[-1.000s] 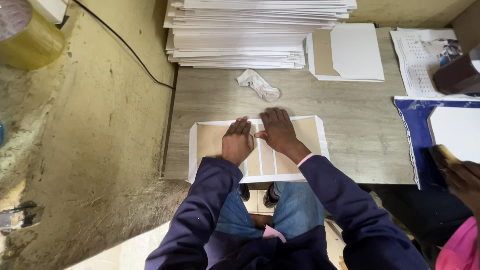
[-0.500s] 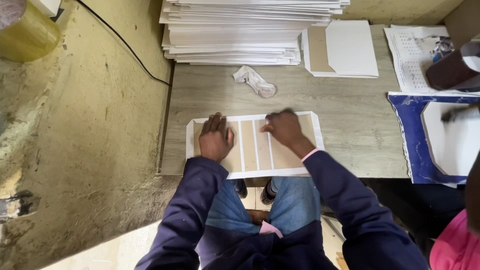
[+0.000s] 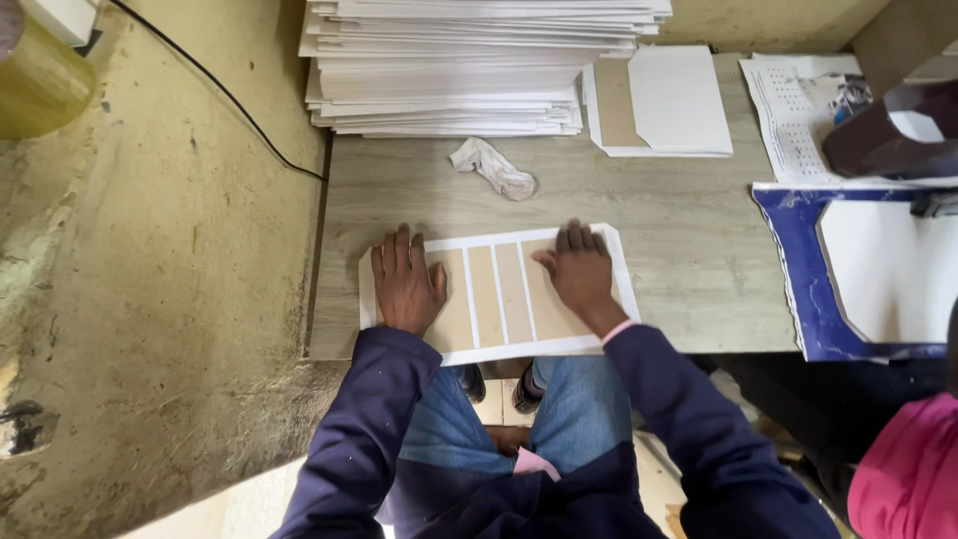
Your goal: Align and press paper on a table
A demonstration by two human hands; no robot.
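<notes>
Pressing the white-edged board sheet (image 3: 499, 294) flat, you're keeping left hand (image 3: 405, 281) and right hand (image 3: 579, 274) open-palmed, spreading pressure evenly outward.

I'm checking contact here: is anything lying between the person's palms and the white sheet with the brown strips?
Nothing visible. The left hand and right hand press flat on the sheet; the crumpled cloth lies apart, farther back.

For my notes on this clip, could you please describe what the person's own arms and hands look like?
Both arms are covered by long, dark navy sleeves of soft, creased fabric. A thin pink cuff of an under-layer peeks out at the right wrist. The left hand and the right hand are bare: no gloves, and no rings or watch that I can see.
</notes>
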